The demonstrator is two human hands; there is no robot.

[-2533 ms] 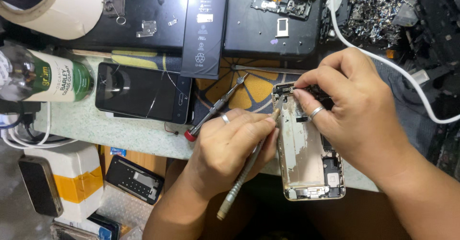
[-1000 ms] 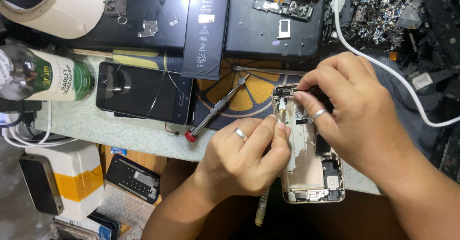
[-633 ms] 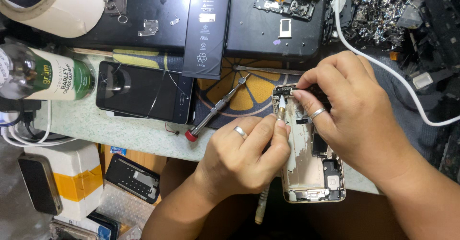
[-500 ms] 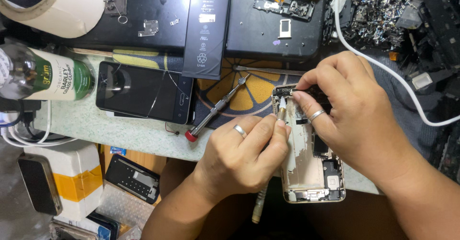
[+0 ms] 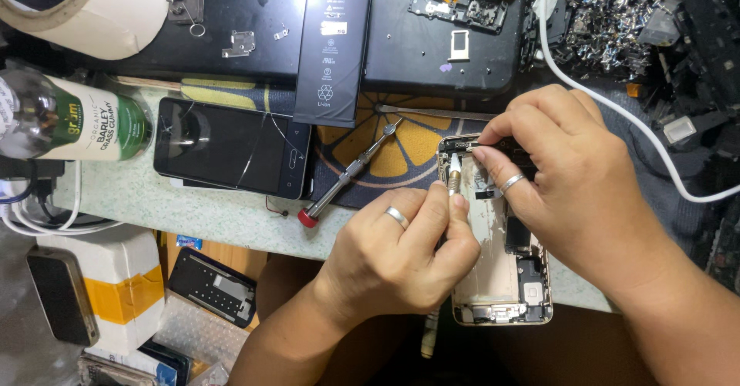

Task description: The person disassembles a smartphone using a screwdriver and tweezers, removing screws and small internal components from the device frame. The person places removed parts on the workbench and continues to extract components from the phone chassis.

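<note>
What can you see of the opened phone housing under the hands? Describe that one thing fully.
The opened phone housing is a gold-toned metal shell lying flat, face up, long axis running away from the person, overhanging the table edge. Its screen is off, baring small dark parts inside. The right hand covers its top end; the left hand holds a pale tool tip-down into it.

Two hands, the left hand [image 5: 401, 255] and the right hand [image 5: 570, 178], work over one opened phone [image 5: 497, 270]. One cracked phone [image 5: 231, 147], one loose battery [image 5: 333, 43] and one red-tipped screwdriver [image 5: 347, 174] lie on the desk [image 5: 154, 201]. One bottle [image 5: 73, 120] and one tape roll [image 5: 92, 5] sit at the left.
</note>
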